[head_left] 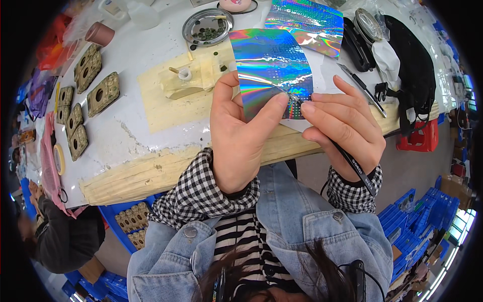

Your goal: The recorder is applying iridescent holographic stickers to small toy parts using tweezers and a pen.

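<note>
My left hand (239, 136) is closed on a shiny rainbow holographic sticker sheet (271, 55), its thumb on the front near the lower edge. Slim black tweezers (353, 165) with pale print run through my right hand (347, 121); their tip is at the sheet's lower right, by the left thumb. My right fingertips almost meet that thumb, so whatever is between them is too small to make out. Beyond the left hand, a small white cup (185, 75) with a stick in it stands on a tape-covered block (201, 86).
Several camouflage-patterned pieces with round holes (104, 94) lie at left. A round metal dish (231, 25) holds dark green bits. Another holographic sheet (307, 25), a pen-like knife (359, 83) and a black bag (410, 60) lie right. Someone in dark sleeves (70, 236) is at lower left.
</note>
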A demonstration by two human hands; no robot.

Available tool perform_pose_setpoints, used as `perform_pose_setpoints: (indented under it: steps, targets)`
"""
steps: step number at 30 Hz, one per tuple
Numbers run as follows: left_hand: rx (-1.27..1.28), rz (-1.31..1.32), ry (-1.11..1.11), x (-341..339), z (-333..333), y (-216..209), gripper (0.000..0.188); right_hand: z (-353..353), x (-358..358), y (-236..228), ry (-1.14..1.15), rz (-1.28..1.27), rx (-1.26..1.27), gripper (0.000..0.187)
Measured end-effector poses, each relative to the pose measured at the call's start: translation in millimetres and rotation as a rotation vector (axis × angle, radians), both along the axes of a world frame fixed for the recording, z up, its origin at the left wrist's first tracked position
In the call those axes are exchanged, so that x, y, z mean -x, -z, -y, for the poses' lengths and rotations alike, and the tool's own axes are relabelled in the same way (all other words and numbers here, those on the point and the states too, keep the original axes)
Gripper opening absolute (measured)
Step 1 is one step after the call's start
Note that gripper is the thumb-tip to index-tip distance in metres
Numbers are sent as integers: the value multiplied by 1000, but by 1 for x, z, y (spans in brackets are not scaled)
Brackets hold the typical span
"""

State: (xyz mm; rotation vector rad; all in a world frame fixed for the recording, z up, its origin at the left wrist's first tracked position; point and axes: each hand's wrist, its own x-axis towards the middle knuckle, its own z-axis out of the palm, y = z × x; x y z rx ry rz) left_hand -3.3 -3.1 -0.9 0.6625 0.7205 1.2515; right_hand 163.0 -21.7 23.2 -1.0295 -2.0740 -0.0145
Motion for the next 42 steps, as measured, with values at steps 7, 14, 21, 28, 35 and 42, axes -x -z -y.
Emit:
perform_pose_setpoints:
  steps: [7,14,21,28,35,42]
  targets:
    - [-4,36,8,1,0,0,45,2,-1,1,5,8,-30,30]
    - [-1,38,6,1,0,1,43,2,-2,1,-20,21,-8,31]
    - [-4,54,8,1,0,1,44,4,-2,-1,-44,24,32,33]
    - [6,27,10,1,-1,3,45,1,2,-2,18,7,9,31]
    - [7,46,3,1,0,2,44,1,0,-1,7,36,-16,31]
    - [36,75,2,0,0,1,43,1,0,-2,3,163,-108,29]
